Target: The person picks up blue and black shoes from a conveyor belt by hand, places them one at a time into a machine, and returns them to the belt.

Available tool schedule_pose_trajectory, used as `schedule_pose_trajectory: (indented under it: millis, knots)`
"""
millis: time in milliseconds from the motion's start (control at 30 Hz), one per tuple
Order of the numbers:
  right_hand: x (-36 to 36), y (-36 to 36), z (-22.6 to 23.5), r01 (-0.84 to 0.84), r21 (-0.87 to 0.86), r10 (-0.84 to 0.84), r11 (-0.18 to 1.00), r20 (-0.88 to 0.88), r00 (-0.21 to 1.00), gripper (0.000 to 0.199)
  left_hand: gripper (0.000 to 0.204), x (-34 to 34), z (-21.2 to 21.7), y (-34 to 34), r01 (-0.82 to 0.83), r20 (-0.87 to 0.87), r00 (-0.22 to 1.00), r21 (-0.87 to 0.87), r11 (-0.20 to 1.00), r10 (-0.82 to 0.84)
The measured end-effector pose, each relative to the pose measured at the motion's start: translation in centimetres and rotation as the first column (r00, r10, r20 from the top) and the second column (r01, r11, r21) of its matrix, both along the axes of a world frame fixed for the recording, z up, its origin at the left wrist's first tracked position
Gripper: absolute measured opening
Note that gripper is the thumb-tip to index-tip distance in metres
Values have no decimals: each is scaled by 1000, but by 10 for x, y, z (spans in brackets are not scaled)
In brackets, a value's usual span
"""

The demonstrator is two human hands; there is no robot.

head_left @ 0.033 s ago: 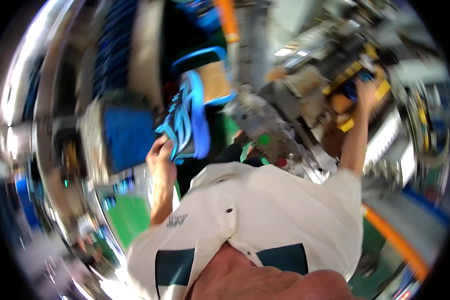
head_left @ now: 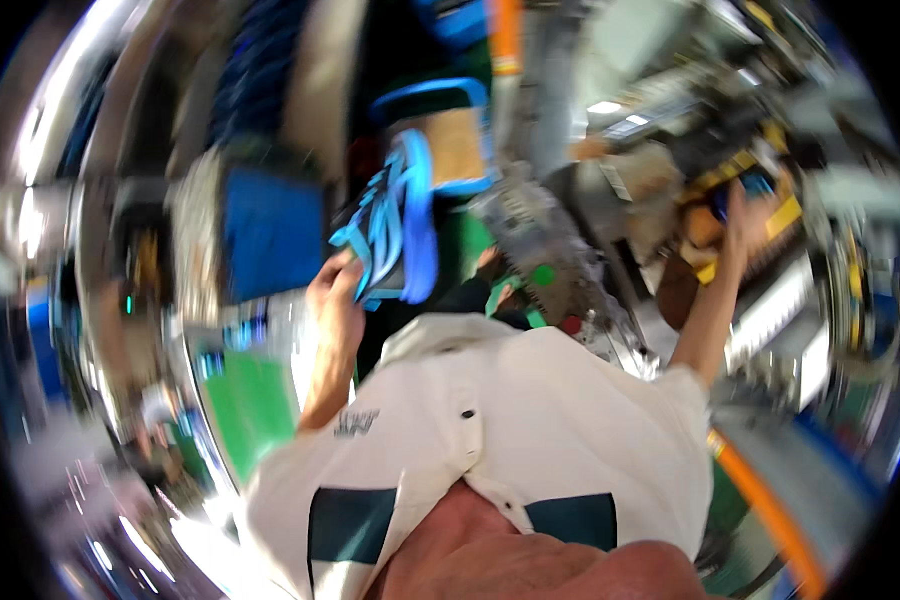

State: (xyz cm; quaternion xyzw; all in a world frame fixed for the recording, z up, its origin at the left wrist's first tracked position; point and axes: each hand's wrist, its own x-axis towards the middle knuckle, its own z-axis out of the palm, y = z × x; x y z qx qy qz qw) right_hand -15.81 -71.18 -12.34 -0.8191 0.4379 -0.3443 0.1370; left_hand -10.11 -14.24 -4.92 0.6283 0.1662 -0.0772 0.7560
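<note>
Above the white shirt (head_left: 530,420) that fills the lower middle of the head view, both arms reach up. The left hand (head_left: 335,295) is closed around the lower edge of a black pack with light blue straps (head_left: 395,225), fingers curled on its left side; the pack sits upright just left of centre, in front of a blurred blue panel (head_left: 270,240) and below a tan, cork-like block framed in blue (head_left: 455,145). The right hand (head_left: 738,215) is raised far to the right against a yellow and orange bundle (head_left: 745,205) on a cluttered rack; motion blur hides whether its fingers grip or only touch it. Between the arms stands a grey machine (head_left: 550,250) carrying small green and red squares. An orange bar (head_left: 765,505) runs down the lower right, and a flat green patch (head_left: 250,405) lies at lower left. The shirt carries two dark teal rectangles and a small dark mark near the left shoulder; everything toward the rim is smeared
</note>
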Motion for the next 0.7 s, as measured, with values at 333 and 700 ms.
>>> schedule_pose_trajectory:
  millis: [333, 700]
  knots:
    - [7, 318, -133, -812, -18, 812, 583, -38, 583, 22, 20, -107, -65, 94, -321, -319, 880, 144, 936, 352]
    - [118, 398, -32, -877, 0, 824, 480, 342, 451, 21, 18, -163, -169, 308, -899, -180, 323, 250, 361, 929]
